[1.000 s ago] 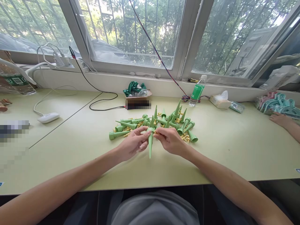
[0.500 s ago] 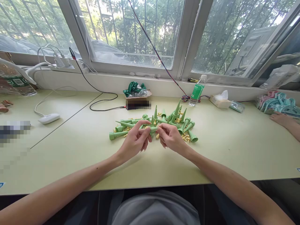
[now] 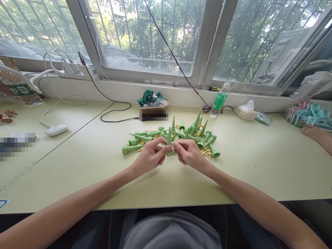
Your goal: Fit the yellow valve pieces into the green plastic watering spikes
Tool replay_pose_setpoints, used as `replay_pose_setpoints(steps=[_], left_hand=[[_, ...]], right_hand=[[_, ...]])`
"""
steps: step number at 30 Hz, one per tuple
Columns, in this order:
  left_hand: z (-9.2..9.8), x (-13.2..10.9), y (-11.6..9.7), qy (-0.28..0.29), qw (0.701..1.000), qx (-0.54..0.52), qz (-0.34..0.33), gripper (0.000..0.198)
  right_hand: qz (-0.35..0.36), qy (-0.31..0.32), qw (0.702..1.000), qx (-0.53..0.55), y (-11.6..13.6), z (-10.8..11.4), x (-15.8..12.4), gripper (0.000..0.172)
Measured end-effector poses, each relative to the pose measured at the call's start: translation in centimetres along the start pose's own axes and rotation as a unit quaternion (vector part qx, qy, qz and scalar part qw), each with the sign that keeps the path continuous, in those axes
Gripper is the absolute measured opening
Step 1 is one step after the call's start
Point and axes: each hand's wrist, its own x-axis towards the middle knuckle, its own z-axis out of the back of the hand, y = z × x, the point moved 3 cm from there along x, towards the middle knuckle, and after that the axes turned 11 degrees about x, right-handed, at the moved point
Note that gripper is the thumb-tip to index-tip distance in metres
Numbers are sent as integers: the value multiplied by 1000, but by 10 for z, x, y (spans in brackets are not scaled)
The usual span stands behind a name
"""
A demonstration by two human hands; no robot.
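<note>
Your left hand (image 3: 150,157) and right hand (image 3: 189,154) meet just above the bench (image 3: 90,166). Each grip is pinched, thumb and fingertips, on the wide base of one green cone spike (image 3: 169,138), which stands tip-up between them, just in front of the pile of green spikes and small yellow pieces (image 3: 197,135). Behind it stands a bottle (image 3: 218,102); the writing on its green label is too small to read. Another person's hand (image 3: 312,132) rests at the far right.

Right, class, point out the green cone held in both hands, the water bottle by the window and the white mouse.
green cone (image 3: 169,139), head view, middle of its tapered body.
water bottle (image 3: 219,101), head view, on its green label.
white mouse (image 3: 55,130), head view, top of its shell.
</note>
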Motion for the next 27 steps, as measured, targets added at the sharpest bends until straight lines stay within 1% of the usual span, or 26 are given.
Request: replay_pose_setpoints(steps=[3, 6, 10, 12, 15, 19, 24, 27], left_hand=[[1, 0, -1, 32, 999, -30, 12, 32], [1, 1, 5, 59, 994, -81, 42, 34], [0, 3, 14, 83, 982, -144, 94, 36], [-1, 3, 16, 89, 978, -157, 106, 36], [-1, 3, 17, 94, 978, -155, 100, 35], [0, 3, 19, 109, 982, -133, 75, 37], [0, 3, 20, 140, 980, -123, 66, 40], [0, 3, 21, 161, 979, -110, 65, 41]], right_hand=[[20, -8, 999, -28, 1, 1, -1, 50], [52, -14, 995, -81, 1, 1, -3, 49], [109, -14, 979, -174, 3, 2, -4, 48], [128, -12, 970, -206, 4, 2, -4, 47], [147, -9, 961, -234, 4, 1, -4, 44], [178, -15, 948, -262, 5, -1, -7, 41], [212, -5, 936, -280, 7, -5, -10, 41], [240, 8, 928, -285, 10, -8, -11, 38]])
